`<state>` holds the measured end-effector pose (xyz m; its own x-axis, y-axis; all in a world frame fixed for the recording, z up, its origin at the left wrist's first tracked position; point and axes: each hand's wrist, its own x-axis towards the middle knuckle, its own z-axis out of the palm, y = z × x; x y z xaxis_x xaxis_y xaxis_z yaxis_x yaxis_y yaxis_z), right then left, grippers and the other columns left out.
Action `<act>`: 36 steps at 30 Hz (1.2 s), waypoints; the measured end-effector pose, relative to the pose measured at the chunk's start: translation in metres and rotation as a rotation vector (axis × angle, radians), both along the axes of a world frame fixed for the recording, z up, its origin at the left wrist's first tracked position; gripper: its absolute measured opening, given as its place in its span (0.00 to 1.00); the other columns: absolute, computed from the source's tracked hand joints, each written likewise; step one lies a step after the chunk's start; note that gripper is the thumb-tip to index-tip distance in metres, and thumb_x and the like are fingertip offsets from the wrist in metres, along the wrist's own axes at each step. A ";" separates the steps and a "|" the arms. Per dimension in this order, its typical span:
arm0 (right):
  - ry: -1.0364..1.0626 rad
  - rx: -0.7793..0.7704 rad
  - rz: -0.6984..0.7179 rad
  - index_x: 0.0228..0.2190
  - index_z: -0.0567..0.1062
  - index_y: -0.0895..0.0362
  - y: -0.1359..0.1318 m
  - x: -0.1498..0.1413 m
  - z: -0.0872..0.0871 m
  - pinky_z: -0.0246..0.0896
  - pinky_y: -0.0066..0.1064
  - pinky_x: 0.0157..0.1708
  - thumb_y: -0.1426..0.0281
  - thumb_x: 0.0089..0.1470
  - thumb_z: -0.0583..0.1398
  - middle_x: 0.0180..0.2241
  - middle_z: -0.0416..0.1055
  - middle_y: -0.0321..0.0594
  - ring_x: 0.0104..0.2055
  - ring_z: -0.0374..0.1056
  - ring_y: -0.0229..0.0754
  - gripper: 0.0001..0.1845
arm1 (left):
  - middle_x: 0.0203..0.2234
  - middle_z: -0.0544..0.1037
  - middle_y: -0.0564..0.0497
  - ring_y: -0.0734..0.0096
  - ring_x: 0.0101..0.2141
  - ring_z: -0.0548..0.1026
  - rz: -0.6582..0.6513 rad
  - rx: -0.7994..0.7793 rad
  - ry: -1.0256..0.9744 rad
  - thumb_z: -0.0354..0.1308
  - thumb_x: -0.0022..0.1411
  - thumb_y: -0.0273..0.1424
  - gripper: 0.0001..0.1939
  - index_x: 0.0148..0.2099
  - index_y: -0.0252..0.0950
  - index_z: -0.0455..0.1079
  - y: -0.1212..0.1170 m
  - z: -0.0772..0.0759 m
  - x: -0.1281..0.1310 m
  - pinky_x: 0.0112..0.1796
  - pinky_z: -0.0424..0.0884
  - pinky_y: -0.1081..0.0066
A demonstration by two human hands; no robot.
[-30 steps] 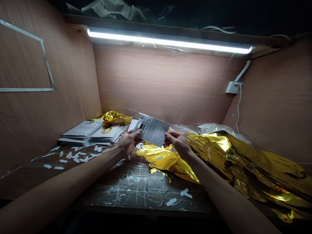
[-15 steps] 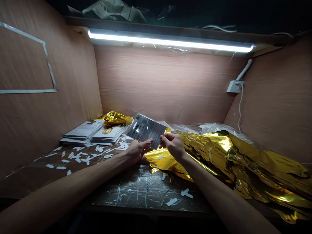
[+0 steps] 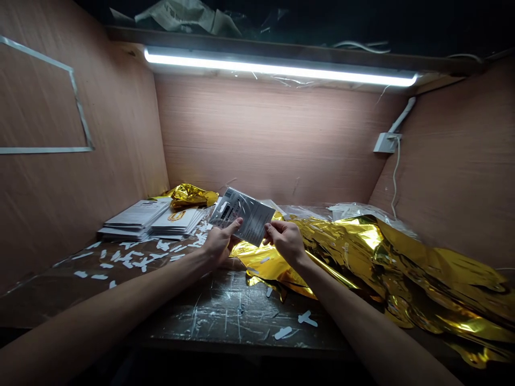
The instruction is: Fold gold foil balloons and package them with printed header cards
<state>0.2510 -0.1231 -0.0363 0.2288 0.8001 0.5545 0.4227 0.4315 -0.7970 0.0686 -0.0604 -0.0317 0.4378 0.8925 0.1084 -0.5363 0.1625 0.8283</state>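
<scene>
A flat printed packet (image 3: pixel 247 214) in shiny clear plastic, with a barcode and a white hang-hole cutout, is held tilted above the table. My left hand (image 3: pixel 221 240) grips its lower left edge, thumb on top and fingers beneath. At its lower right corner my right hand (image 3: pixel 284 238) is closed in a pinch on the edge. Beneath and right of the hands spreads a heap of gold foil balloons (image 3: pixel 362 257), lying flat and crumpled. Left of the packet stand a stack of white printed cards (image 3: pixel 137 214) and a second stack (image 3: pixel 175 222) with a gold design on top.
White paper scraps (image 3: pixel 132 257) litter the table's left side, and more scraps (image 3: pixel 284 333) lie near its front edge. Gold foil (image 3: pixel 189 194) sits behind the stacks. Clear plastic bags (image 3: pixel 362 210) lie at the back right. Wooden walls enclose three sides, under a tube light (image 3: pixel 281 67).
My left hand has slid left and slightly up along the packet, its thumb now further onto the printed face. My right hand stays at the corner.
</scene>
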 end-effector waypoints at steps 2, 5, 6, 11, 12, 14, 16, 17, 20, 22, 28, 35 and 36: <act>-0.015 0.002 -0.011 0.22 0.77 0.57 0.000 -0.001 0.000 0.63 0.29 0.23 0.61 0.59 0.60 0.19 0.76 0.40 0.21 0.73 0.41 0.18 | 0.35 0.84 0.38 0.56 0.35 0.84 0.000 -0.001 0.014 0.67 0.63 0.26 0.06 0.36 0.26 0.78 -0.002 -0.002 0.001 0.41 0.83 0.60; 0.008 -0.011 0.009 0.22 0.78 0.57 0.003 0.003 0.000 0.64 0.29 0.22 0.60 0.58 0.61 0.20 0.76 0.40 0.21 0.73 0.42 0.17 | 0.36 0.84 0.37 0.55 0.37 0.84 -0.031 0.007 0.028 0.69 0.61 0.27 0.07 0.38 0.26 0.78 0.005 0.001 -0.002 0.42 0.82 0.60; 0.026 -0.015 0.009 0.22 0.78 0.57 0.004 0.006 0.000 0.64 0.29 0.22 0.60 0.57 0.62 0.20 0.76 0.40 0.21 0.74 0.42 0.17 | 0.37 0.84 0.37 0.56 0.38 0.83 -0.040 0.018 0.024 0.69 0.61 0.28 0.08 0.40 0.27 0.79 0.010 0.003 -0.005 0.42 0.82 0.61; 0.057 -0.036 -0.019 0.22 0.77 0.58 0.008 0.021 -0.001 0.64 0.28 0.21 0.60 0.55 0.63 0.21 0.75 0.41 0.21 0.73 0.41 0.17 | 0.41 0.85 0.40 0.63 0.34 0.82 0.023 0.096 0.059 0.63 0.65 0.36 0.12 0.43 0.30 0.80 0.052 0.020 -0.030 0.36 0.80 0.66; 0.037 -0.046 -0.012 0.21 0.77 0.58 0.008 0.023 -0.001 0.64 0.28 0.21 0.60 0.55 0.63 0.21 0.75 0.40 0.21 0.73 0.41 0.17 | 0.40 0.85 0.39 0.64 0.33 0.82 0.040 0.114 0.125 0.64 0.64 0.33 0.11 0.42 0.30 0.80 0.060 0.023 -0.035 0.35 0.79 0.68; -0.015 -0.063 0.001 0.20 0.76 0.57 0.007 0.024 0.000 0.63 0.27 0.21 0.60 0.55 0.62 0.19 0.74 0.39 0.20 0.72 0.40 0.17 | 0.39 0.84 0.37 0.63 0.33 0.82 0.048 0.151 0.262 0.67 0.61 0.29 0.09 0.40 0.27 0.80 0.071 0.025 -0.042 0.34 0.78 0.70; -0.054 -0.064 0.002 0.20 0.76 0.57 0.007 0.025 -0.001 0.64 0.27 0.22 0.60 0.55 0.61 0.19 0.73 0.38 0.20 0.72 0.40 0.18 | 0.37 0.84 0.35 0.61 0.32 0.82 0.025 0.179 0.350 0.69 0.58 0.28 0.09 0.40 0.25 0.81 0.077 0.025 -0.047 0.35 0.77 0.69; -0.065 -0.063 0.001 0.20 0.76 0.57 0.007 0.025 -0.001 0.64 0.27 0.22 0.60 0.56 0.61 0.19 0.73 0.38 0.20 0.73 0.40 0.18 | 0.36 0.84 0.35 0.61 0.32 0.82 0.014 0.188 0.365 0.70 0.56 0.28 0.10 0.39 0.25 0.81 0.079 0.024 -0.048 0.35 0.77 0.68; -0.090 -0.069 -0.002 0.19 0.76 0.56 0.008 0.027 -0.003 0.64 0.28 0.23 0.60 0.56 0.61 0.19 0.74 0.38 0.20 0.73 0.40 0.18 | 0.35 0.85 0.36 0.64 0.31 0.82 0.017 0.200 0.365 0.72 0.55 0.27 0.09 0.38 0.26 0.81 0.081 0.021 -0.049 0.36 0.77 0.69; -0.102 -0.076 -0.003 0.19 0.76 0.56 0.009 0.028 -0.004 0.64 0.28 0.24 0.60 0.56 0.61 0.18 0.74 0.38 0.20 0.73 0.40 0.18 | 0.36 0.85 0.36 0.65 0.31 0.82 0.030 0.191 0.360 0.72 0.55 0.27 0.09 0.38 0.26 0.81 0.082 0.020 -0.049 0.36 0.77 0.70; -0.097 -0.078 0.010 0.19 0.76 0.56 0.008 0.028 -0.005 0.64 0.28 0.23 0.60 0.56 0.61 0.18 0.74 0.38 0.21 0.72 0.41 0.18 | 0.35 0.85 0.36 0.66 0.30 0.82 0.047 0.135 0.358 0.72 0.54 0.24 0.08 0.37 0.27 0.81 0.085 0.017 -0.050 0.33 0.76 0.71; -0.089 -0.082 -0.003 0.20 0.77 0.56 0.011 0.030 -0.006 0.65 0.28 0.24 0.60 0.56 0.61 0.19 0.75 0.39 0.20 0.73 0.40 0.18 | 0.35 0.85 0.38 0.62 0.31 0.82 -0.011 0.058 0.319 0.67 0.60 0.34 0.11 0.40 0.29 0.80 0.080 0.023 -0.048 0.31 0.77 0.69; -0.089 -0.078 -0.006 0.20 0.77 0.56 0.011 0.031 -0.006 0.65 0.28 0.24 0.60 0.56 0.61 0.19 0.75 0.39 0.20 0.73 0.40 0.18 | 0.36 0.85 0.38 0.62 0.31 0.83 -0.024 0.048 0.311 0.65 0.61 0.35 0.12 0.40 0.29 0.80 0.080 0.024 -0.048 0.31 0.78 0.69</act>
<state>0.2815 -0.1118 -0.0423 0.1862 0.8407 0.5086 0.4957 0.3665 -0.7873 0.0205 0.0191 -0.0081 0.4775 0.8786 0.0082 -0.2529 0.1284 0.9589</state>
